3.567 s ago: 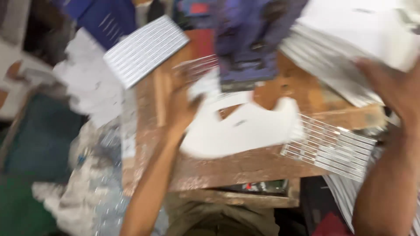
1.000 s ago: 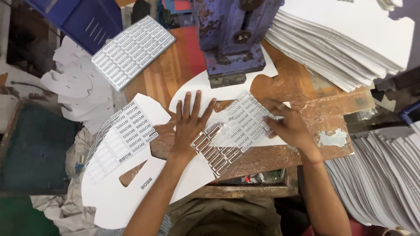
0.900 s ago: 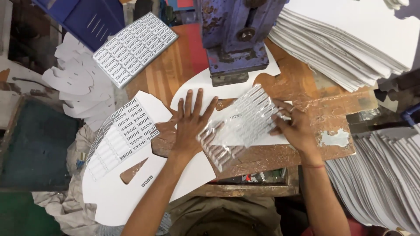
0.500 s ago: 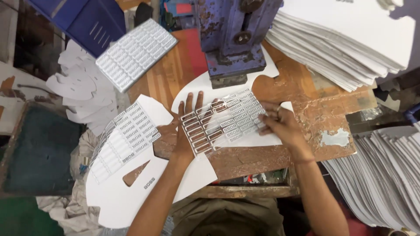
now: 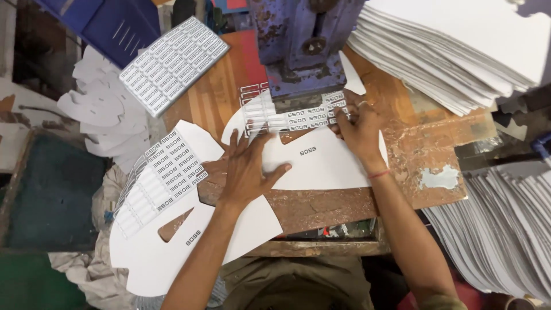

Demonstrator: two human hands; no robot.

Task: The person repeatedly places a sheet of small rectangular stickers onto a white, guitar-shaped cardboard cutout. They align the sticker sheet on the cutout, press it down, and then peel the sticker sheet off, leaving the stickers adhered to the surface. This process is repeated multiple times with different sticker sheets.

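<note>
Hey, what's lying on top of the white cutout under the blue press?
On the white cutout lie a clear label sheet, pinched by the right hand, and the flat left hand. The sheet's far edge runs under the blue press, so that part is hidden.

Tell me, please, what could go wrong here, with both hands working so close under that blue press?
The right hand pinches the clear label strip right at the base of the blue press, so its fingers could get caught. The strip could skew on the white cut-out sheet, which only the left hand pins flat. The finished sheet overhangs the bench edge and may slide off.
</note>
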